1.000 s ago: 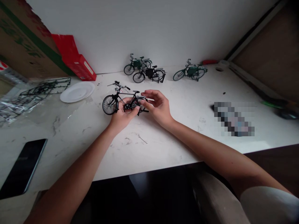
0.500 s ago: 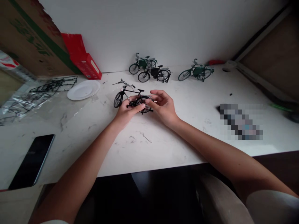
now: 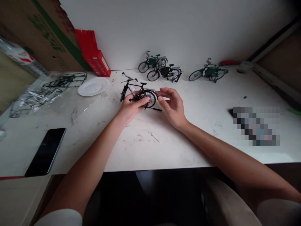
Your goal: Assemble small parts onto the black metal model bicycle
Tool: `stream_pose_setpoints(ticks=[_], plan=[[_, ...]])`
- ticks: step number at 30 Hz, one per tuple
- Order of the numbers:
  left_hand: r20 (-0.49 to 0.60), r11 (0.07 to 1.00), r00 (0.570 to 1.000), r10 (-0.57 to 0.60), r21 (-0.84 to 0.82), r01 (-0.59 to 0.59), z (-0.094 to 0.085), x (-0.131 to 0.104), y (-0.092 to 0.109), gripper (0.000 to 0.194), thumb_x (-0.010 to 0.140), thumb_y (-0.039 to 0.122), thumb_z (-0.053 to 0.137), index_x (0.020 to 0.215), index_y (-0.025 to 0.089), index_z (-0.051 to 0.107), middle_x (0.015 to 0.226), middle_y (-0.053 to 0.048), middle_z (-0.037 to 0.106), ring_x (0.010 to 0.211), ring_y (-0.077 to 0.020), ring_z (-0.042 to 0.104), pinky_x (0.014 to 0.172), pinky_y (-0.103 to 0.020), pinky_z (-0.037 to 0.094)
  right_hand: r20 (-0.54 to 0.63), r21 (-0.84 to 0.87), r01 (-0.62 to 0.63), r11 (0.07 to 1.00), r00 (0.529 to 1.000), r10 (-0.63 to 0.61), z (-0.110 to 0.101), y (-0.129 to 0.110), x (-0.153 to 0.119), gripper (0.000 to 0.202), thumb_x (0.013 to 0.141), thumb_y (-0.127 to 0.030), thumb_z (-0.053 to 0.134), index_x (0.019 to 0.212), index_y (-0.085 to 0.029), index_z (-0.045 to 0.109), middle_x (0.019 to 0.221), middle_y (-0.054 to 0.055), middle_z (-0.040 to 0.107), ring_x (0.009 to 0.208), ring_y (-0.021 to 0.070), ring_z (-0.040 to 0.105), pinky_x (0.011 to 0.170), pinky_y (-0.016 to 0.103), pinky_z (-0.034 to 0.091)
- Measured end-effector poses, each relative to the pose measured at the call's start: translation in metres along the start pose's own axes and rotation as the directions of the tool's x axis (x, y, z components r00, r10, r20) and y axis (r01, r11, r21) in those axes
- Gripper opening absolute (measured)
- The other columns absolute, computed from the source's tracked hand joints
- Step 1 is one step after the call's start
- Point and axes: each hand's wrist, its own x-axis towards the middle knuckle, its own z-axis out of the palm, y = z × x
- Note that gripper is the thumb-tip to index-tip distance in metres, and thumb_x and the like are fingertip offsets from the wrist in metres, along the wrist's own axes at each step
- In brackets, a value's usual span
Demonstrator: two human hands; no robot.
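A small black model bicycle (image 3: 137, 89) stands upright above the white table, its handlebar toward the left. My left hand (image 3: 131, 106) grips it low down, with the thumb lying across the rear wheel and the other fingers hidden behind the frame. My right hand (image 3: 172, 105) is at the back end of the bicycle, its thumb and index finger close together by the rear fender. Whether those fingertips pinch a part of it is too small to tell. A thin black piece sticks out beneath the rear wheel.
Behind stand a green bicycle (image 3: 150, 63), a black one (image 3: 164, 72) and another green one (image 3: 209, 72). Leftward are a white plate (image 3: 93, 87), a red box (image 3: 100, 64), part frames (image 3: 66, 80) and a phone (image 3: 45, 152). A thin piece (image 3: 155, 137) lies in front.
The view has shifted, so the scene sits further right. The bicycle has turned slightly in my left hand, and my right hand has drawn back from over the rear wheel to its rear edge.
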Motion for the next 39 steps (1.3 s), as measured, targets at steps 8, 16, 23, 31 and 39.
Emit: stream_pose_setpoints(ticks=[8,16,23,31,39], plan=[[-0.13,0.987,0.98,0.15,-0.044,-0.157,-0.037,0.021,0.023,0.047,0.066,0.023,0.099,0.105,0.02,0.072,0.11,-0.003,0.078,0.109,-0.0194,0.074,0.104,-0.037,0.054,0.544,-0.195,0.413,0.889,0.8,-0.253,0.009,-0.021,-0.019,0.022,0.105,-0.038,0.066,0.119,-0.024,0.077,0.111,0.008,0.078,0.106,0.0257,0.066,0.101,0.048,0.053],[-0.119,0.986,0.984,0.131,-0.083,-0.142,-0.051,0.032,0.016,0.046,0.069,0.023,0.099,0.106,0.02,0.071,0.102,-0.002,0.079,0.101,-0.0169,0.076,0.102,-0.037,0.056,0.825,-0.264,0.558,0.787,0.554,-0.115,0.047,-0.037,-0.043,0.07,0.107,-0.064,0.055,0.156,-0.016,0.06,0.136,0.018,0.067,0.125,0.0334,0.057,0.107,0.052,0.049],[-0.094,0.988,0.988,0.121,-0.086,-0.13,-0.04,0.022,0.023,0.046,0.072,0.023,0.097,0.109,0.02,0.07,0.105,-0.002,0.078,0.1,-0.0158,0.075,0.102,-0.035,0.053,0.901,-0.273,0.794,0.543,0.408,-0.145,0.083,-0.032,-0.031,0.073,0.109,-0.068,0.038,0.156,-0.018,0.062,0.12,0.017,0.07,0.109,0.0323,0.057,0.089,0.046,0.044],[-0.116,0.989,0.987,0.109,-0.082,-0.119,-0.037,0.017,0.03,0.05,0.072,0.024,0.098,0.114,0.021,0.07,0.105,-0.002,0.078,0.106,-0.0167,0.074,0.105,-0.035,0.052,0.919,-0.196,0.859,0.473,0.329,-0.217,0.083,-0.03,-0.023,0.062,0.113,-0.057,0.041,0.134,-0.008,0.072,0.12,0.021,0.072,0.119,0.034,0.057,0.093,0.047,0.042],[-0.074,0.994,0.994,0.077,-0.076,-0.083,-0.034,0.02,0.019,0.05,0.07,0.02,0.098,0.11,0.019,0.069,0.104,-0.004,0.077,0.097,-0.0171,0.074,0.102,-0.039,0.054,0.803,-0.357,0.742,0.568,0.554,-0.219,0.023,-0.015,-0.005,0.036,0.11,-0.045,0.058,0.12,-0.02,0.082,0.122,0.016,0.076,0.127,0.0361,0.058,0.094,0.05,0.049]])
